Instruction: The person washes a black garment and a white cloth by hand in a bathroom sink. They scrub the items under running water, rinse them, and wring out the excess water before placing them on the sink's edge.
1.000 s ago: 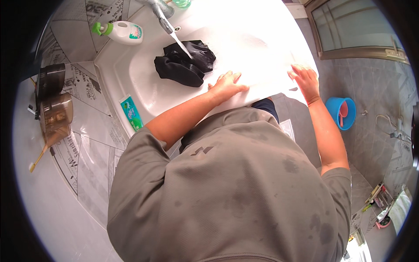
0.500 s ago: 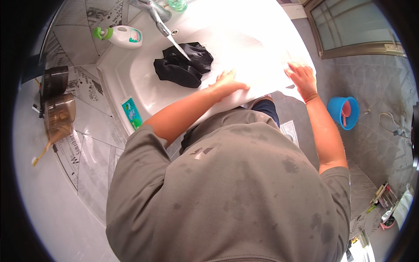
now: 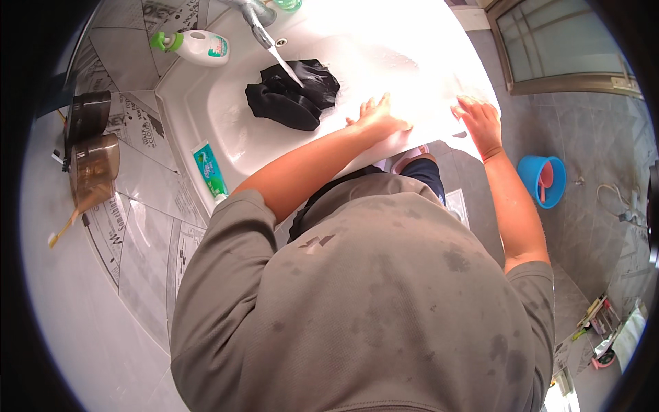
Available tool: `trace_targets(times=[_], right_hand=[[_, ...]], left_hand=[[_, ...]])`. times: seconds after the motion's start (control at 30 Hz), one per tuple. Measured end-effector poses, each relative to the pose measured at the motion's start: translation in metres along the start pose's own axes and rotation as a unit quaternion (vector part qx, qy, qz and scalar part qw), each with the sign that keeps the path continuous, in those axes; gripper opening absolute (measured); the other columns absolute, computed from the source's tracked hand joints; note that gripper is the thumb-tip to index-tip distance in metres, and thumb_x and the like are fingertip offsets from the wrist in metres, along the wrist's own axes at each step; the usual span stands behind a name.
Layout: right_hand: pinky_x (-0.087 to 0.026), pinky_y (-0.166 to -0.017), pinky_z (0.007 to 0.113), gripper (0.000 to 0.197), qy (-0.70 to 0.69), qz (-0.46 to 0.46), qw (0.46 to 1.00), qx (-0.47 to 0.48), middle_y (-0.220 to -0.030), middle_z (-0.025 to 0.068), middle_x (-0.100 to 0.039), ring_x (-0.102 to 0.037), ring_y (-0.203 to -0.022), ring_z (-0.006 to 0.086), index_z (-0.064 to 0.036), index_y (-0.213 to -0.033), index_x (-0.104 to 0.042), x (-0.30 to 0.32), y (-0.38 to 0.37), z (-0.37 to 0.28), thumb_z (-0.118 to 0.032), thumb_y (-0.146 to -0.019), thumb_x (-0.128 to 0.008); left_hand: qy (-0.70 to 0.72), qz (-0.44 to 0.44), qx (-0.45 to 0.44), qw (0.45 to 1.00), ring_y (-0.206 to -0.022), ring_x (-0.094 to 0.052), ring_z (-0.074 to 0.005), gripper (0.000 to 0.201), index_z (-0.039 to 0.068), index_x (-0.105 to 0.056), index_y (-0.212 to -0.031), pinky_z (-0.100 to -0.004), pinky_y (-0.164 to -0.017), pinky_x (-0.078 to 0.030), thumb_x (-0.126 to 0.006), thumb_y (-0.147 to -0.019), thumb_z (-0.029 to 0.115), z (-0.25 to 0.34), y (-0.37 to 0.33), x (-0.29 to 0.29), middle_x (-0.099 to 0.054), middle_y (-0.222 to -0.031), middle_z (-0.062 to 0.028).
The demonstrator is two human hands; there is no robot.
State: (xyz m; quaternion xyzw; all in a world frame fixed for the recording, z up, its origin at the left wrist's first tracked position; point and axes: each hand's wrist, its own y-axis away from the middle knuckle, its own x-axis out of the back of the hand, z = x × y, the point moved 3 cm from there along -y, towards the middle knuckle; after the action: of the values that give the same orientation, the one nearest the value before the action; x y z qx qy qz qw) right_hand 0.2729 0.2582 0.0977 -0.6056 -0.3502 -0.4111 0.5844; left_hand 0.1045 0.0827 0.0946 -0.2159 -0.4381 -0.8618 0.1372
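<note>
Black wet cloth (image 3: 285, 106) lies bunched in the white sink (image 3: 226, 130), and water from the metal faucet (image 3: 255, 24) runs onto it. To the right of the cloth, my left hand (image 3: 379, 122) is over the sink's near side, fingers apart and nothing visible in it. My right hand (image 3: 480, 125) is at the sink's right end, its fingers stretched out over the bright rim. Strong glare washes out the surface around both hands, so whether they touch it is hard to make out.
A white pump bottle with a green top (image 3: 199, 48) lies on the back left rim. A green tube (image 3: 209, 170) rests on the left rim. Brown cups (image 3: 95, 161) with toothbrushes hang at left. A blue bucket (image 3: 528, 180) holding a pink scoop (image 3: 546, 177) stands at right.
My left hand has moved right along the sink's near side, away from the black cloth. My right hand stays near the right end. Water keeps running onto the cloth.
</note>
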Motion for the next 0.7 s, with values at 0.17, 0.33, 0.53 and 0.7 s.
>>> trace_targets(times=[0.17, 0.33, 0.53, 0.7], right_hand=[[-0.044, -0.090, 0.033, 0.022, -0.009, 0.010, 1.000, 0.003, -0.112, -0.0039, -0.059, -0.057, -0.104, 0.0147, -0.0210, -0.097, -0.060, -0.003, 0.002, 0.002, -0.016, -0.076, -0.064], [-0.044, -0.090, 0.034, 0.021, -0.008, 0.014, 1.000, 0.009, -0.112, -0.0033, -0.060, -0.057, -0.103, 0.0158, -0.0205, -0.097, -0.061, 0.000, 0.000, 0.000, -0.017, -0.076, -0.064], [-0.044, -0.088, 0.034, 0.021, -0.022, 0.015, 1.000, 0.005, -0.113, -0.0031, -0.059, -0.057, -0.103, 0.0160, -0.0200, -0.097, -0.061, 0.002, -0.001, 0.000, -0.016, -0.076, -0.063], [-0.044, -0.089, 0.035, 0.022, -0.026, 0.005, 1.000, 0.001, -0.113, -0.0034, -0.059, -0.057, -0.102, 0.0157, -0.0199, -0.098, -0.060, 0.001, 0.003, 0.002, -0.016, -0.076, -0.063]], left_hand=[[0.093, -0.058, 0.004, 0.994, -0.141, -0.014, -0.0361, 0.107, -0.001, -0.015, -0.148, -0.0454, -0.113, -0.017, -0.070, -0.068, 0.042, -0.041, 0.000, 0.010, -0.018, -0.151, -0.0246], [0.039, -0.023, 0.000, 0.999, -0.139, -0.018, -0.0384, 0.106, -0.002, -0.015, -0.147, -0.0528, -0.112, -0.017, -0.071, -0.068, 0.042, -0.002, -0.002, 0.002, -0.022, -0.148, -0.0269], [-0.018, 0.020, -0.026, 0.999, -0.136, -0.021, -0.0418, 0.105, -0.004, -0.014, -0.145, -0.0643, -0.107, -0.014, -0.070, -0.071, 0.046, 0.039, -0.002, -0.005, -0.026, -0.144, -0.0286], [0.058, -0.028, -0.006, 0.998, -0.134, -0.029, -0.0378, 0.111, -0.004, -0.010, -0.147, -0.0496, -0.108, -0.027, -0.075, -0.067, 0.037, -0.014, -0.010, 0.001, -0.026, -0.146, -0.0270]])
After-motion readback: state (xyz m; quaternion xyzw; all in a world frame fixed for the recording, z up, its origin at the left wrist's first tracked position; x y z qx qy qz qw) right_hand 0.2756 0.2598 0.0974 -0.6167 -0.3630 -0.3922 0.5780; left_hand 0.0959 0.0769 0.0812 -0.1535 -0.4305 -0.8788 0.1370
